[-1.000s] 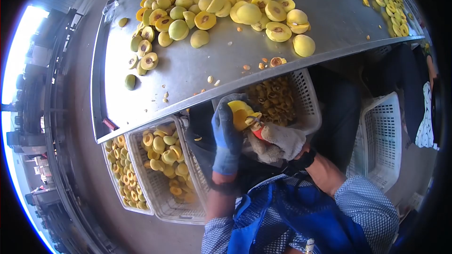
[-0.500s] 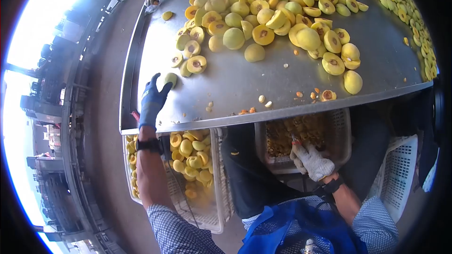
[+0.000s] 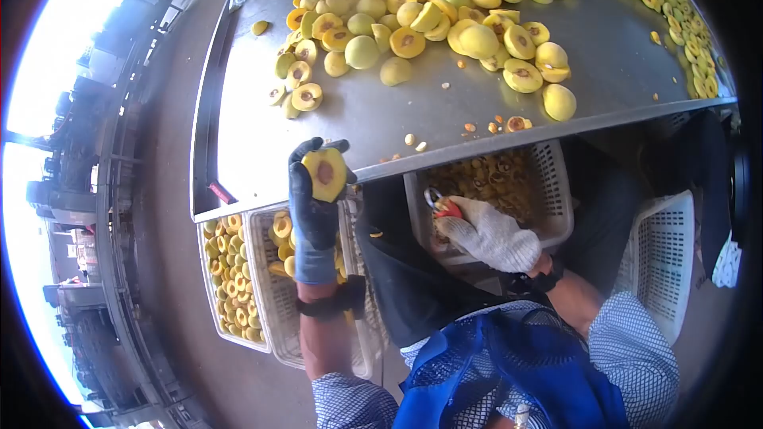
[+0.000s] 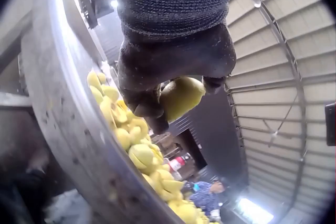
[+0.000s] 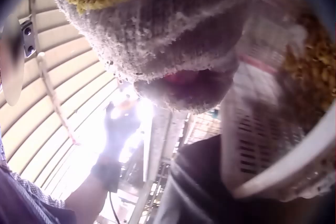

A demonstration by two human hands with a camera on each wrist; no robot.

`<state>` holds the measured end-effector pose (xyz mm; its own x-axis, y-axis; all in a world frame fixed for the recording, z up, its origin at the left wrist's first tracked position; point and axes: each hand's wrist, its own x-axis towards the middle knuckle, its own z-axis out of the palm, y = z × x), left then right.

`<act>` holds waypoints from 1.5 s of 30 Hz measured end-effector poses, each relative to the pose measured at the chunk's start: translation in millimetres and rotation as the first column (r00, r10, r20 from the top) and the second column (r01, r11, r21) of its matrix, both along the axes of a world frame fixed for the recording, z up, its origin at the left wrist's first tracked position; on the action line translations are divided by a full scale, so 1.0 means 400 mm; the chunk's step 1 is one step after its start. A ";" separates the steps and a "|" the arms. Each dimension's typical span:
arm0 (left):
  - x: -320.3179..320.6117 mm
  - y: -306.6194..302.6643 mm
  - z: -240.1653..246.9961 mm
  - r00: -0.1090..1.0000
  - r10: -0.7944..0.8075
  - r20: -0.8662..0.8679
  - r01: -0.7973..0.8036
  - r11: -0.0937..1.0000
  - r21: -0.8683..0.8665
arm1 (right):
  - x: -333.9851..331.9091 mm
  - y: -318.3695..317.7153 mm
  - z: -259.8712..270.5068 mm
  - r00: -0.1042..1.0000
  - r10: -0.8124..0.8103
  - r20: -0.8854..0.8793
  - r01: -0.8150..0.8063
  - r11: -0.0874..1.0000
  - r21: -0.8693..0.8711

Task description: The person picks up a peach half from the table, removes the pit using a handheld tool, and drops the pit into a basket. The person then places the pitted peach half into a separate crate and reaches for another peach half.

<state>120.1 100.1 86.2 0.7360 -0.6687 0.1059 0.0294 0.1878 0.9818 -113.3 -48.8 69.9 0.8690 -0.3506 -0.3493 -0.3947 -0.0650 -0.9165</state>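
Opening (image 3: 75, 56): daylight is burnt to white at the head view's left.
Table (image 3: 242, 131): its left end is bleached by glare.
Crate (image 3: 554, 183): its inside is dimmed by shade, and blurred in the right wrist view.
Left hand (image 4: 176, 58): darkened by backlight in the left wrist view, washed out by flare in the right.
Edges: straight lines are bowed, head-view corners blackened.

Yellow stone-fruit half (image 3: 326, 175), dark left glove (image 3: 315, 222), off-white right glove (image 3: 489, 237)
The half's centre is brown, the left glove's cuff (image 3: 315, 267) grey-blue; the tool handle (image 3: 449, 207) is red, the overgarment (image 3: 433, 385) vivid blue, the sleeves (image 3: 634, 342) lattice-patterned in dark blue and white, the table (image 3: 342, 115) silver-grey, the crate (image 3: 671, 262) white
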 end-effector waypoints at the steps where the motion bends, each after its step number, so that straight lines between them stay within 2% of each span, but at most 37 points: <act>1: -0.059 -0.024 -0.014 0.996 -0.010 -0.090 0.003 0.997 -0.073 | 0.009 0.007 -0.002 0.997 -0.005 0.078 0.011 0.997 -0.076; 4: -0.185 -0.096 -0.063 0.987 -0.018 -0.161 -0.011 0.985 -0.173 | 0.019 0.016 0.070 0.993 -0.038 0.115 0.065 0.968 -0.244; 5: -0.219 -0.113 -0.044 0.976 -0.069 -0.205 0.027 0.980 -0.199 | 0.016 0.018 0.080 0.993 -0.058 0.099 0.081 0.965 -0.248; 7: -0.243 -0.136 -0.068 0.999 0.024 -0.047 -0.026 0.999 -0.040 | 0.012 0.013 0.098 0.993 -0.092 0.077 0.109 0.960 -0.259; 8: -0.248 -0.144 -0.075 0.997 0.034 0.075 -0.036 0.999 0.021 | 0.008 0.007 0.110 0.996 -0.086 0.000 0.083 0.963 -0.257; 10: -0.256 -0.150 -0.092 0.949 0.043 0.311 -0.091 0.986 0.141 | 0.001 0.012 0.081 0.993 -0.116 0.006 0.114 0.963 -0.242; 14: -0.273 -0.177 -0.129 0.964 0.154 0.217 -0.147 0.988 -0.050 | 0.003 0.008 0.074 0.995 -0.097 0.020 0.099 0.986 -0.137; 17: -0.281 -0.176 -0.089 0.971 0.183 0.151 -0.193 0.980 0.054 | 0.009 0.006 0.059 0.996 -0.087 -0.035 0.078 0.976 -0.206; 20: -0.250 -0.171 -0.096 0.919 0.048 0.391 -0.100 0.988 0.116 | 0.011 0.000 0.043 0.997 -0.073 -0.008 0.069 0.970 -0.235; 21: -0.241 -0.158 -0.094 0.972 -0.031 0.233 -0.006 0.988 0.153 | 0.004 0.003 0.034 0.999 -0.050 0.006 0.050 0.973 -0.224; 23: -0.217 -0.142 -0.074 0.979 -0.179 -0.093 0.193 0.967 0.166 | -0.003 0.004 0.017 0.999 -0.007 0.042 0.016 0.977 -0.211; 24: -0.210 -0.144 -0.072 0.955 -0.266 -0.134 0.283 0.951 0.128 | -0.009 0.010 0.005 1.000 0.006 0.011 -0.004 0.982 -0.186; 26: -0.226 -0.139 -0.037 0.951 -0.268 -0.155 0.293 0.942 0.163 | -0.013 0.015 -0.017 0.998 0.035 -0.042 -0.041 0.989 -0.143; 28: -0.215 -0.143 -0.045 0.932 -0.315 -0.179 0.350 0.912 0.216 | -0.021 0.013 -0.035 0.999 0.030 0.017 -0.032 0.994 0.101; 29: -0.212 -0.144 -0.049 0.937 -0.328 -0.119 0.348 0.909 0.231 | -0.023 0.011 -0.041 0.999 0.016 0.047 -0.026 0.975 0.220; 31: -0.210 -0.153 -0.058 0.935 -0.354 0.003 0.341 0.905 0.255 | -0.026 0.005 -0.035 1.000 0.008 0.018 -0.014 0.928 0.372; 34: -0.222 -0.154 -0.112 0.958 -0.286 0.002 0.282 0.945 0.166 | -0.027 0.009 -0.025 0.999 -0.039 0.015 0.024 0.840 0.542; 35: -0.223 -0.156 -0.121 0.962 -0.273 -0.026 0.274 0.951 0.144 | -0.025 0.007 -0.022 0.998 -0.054 0.022 0.031 0.810 0.586; 37: -0.227 -0.153 -0.134 0.963 -0.256 -0.088 0.265 0.958 0.111 | -0.026 0.000 -0.014 1.000 -0.023 0.020 0.008 0.828 0.561; 41: -0.210 -0.156 -0.116 0.903 -0.408 -0.131 0.429 0.860 0.277 | -0.030 -0.005 -0.046 0.995 0.046 -0.087 0.014 0.809 0.587; 43: -0.193 -0.163 -0.127 0.842 -0.508 -0.182 0.539 0.777 0.326 | -0.050 0.009 -0.066 0.999 -0.035 -0.028 0.044 0.636 0.771; 44: -0.189 -0.162 -0.135 0.805 -0.531 -0.266 0.591 0.755 0.284 | -0.059 0.014 -0.075 0.997 -0.078 -0.006 0.047 0.533 0.845; 45: -0.193 -0.162 -0.142 0.803 -0.530 -0.273 0.591 0.768 0.247 | -0.065 0.012 -0.085 0.996 -0.082 0.022 0.019 0.466 0.885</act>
<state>42.9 35.3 29.3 0.2037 -0.9418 -0.2675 0.2117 -0.2244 0.9512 -139.5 -43.9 35.8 0.8881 0.0730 -0.4539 -0.3186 0.8095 -0.4931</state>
